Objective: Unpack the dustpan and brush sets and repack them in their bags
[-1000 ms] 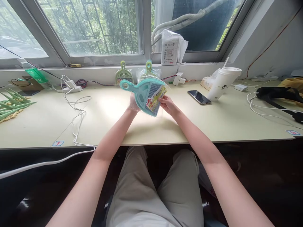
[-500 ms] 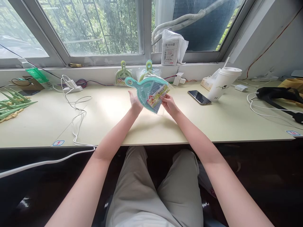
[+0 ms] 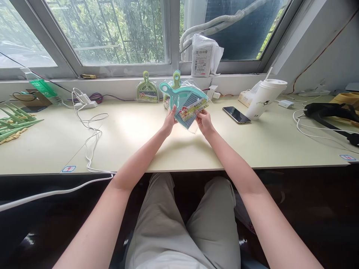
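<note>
Between my two hands, above the table, is a teal dustpan and brush set [image 3: 182, 96] in clear wrapping with a printed label. It tilts, its looped handle toward the upper left. My left hand [image 3: 169, 120] grips its left edge, thumb in front and the other fingers behind. My right hand [image 3: 204, 120] pinches the lower right corner by the label and wrapping. Against the wall behind stands a wrapped green dustpan set [image 3: 147, 89]. A second green dustpan [image 3: 176, 79] is mostly hidden behind the teal one.
A phone [image 3: 236, 114] and a white lidded cup with a straw [image 3: 266, 99] are on the right, near a black strap-like device [image 3: 328, 116]. White cables [image 3: 94, 130] run across the left side of the table. A wrapped paper pack [image 3: 203, 59] sits on the sill.
The dustpan set has shifted right and turned slightly. My left hand, earlier spread beside and behind it, has moved up and closed on its left edge. My right hand keeps its pinch.
</note>
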A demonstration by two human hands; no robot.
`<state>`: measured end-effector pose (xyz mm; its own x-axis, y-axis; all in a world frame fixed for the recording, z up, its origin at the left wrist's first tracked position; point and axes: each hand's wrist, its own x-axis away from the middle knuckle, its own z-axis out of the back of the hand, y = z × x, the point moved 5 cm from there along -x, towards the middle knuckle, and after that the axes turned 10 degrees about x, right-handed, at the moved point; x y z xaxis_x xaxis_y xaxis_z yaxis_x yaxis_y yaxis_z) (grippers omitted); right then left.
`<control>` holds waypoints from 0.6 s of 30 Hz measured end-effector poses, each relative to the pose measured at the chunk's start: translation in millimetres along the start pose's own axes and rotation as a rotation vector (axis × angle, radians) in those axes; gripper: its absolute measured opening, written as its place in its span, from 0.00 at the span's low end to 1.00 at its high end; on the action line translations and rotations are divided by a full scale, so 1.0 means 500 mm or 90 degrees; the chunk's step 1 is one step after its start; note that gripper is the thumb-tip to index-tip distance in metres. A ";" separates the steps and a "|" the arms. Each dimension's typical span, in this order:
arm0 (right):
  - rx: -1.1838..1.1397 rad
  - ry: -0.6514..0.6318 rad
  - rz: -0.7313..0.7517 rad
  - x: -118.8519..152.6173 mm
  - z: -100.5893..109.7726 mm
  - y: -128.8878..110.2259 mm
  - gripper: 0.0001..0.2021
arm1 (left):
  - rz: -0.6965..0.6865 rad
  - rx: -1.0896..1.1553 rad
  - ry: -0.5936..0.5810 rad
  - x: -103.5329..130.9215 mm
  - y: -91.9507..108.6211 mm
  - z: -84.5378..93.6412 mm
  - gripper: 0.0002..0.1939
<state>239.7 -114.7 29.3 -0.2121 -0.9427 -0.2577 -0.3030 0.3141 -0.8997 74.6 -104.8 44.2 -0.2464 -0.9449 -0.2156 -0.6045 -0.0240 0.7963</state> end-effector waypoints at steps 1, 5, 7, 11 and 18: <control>0.002 0.005 0.000 0.000 0.001 0.000 0.12 | 0.013 -0.007 -0.003 -0.001 -0.006 0.000 0.31; 0.000 0.011 0.007 -0.002 0.004 0.001 0.11 | 0.049 -0.008 -0.002 -0.007 -0.022 0.004 0.36; 0.007 0.011 0.009 -0.003 0.005 0.003 0.11 | 0.052 -0.004 0.014 -0.011 -0.027 0.009 0.37; -0.001 0.005 0.019 -0.010 0.008 0.010 0.11 | 0.053 0.003 0.014 -0.012 -0.035 0.008 0.38; 0.004 0.026 0.035 -0.008 0.013 0.000 0.13 | 0.042 -0.077 -0.088 0.016 -0.057 -0.017 0.27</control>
<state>246.5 -111.5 28.3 -0.2664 -0.9187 -0.2915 -0.2842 0.3638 -0.8871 96.1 -114.2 24.6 -0.3886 -0.8922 -0.2301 -0.4906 -0.0111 0.8713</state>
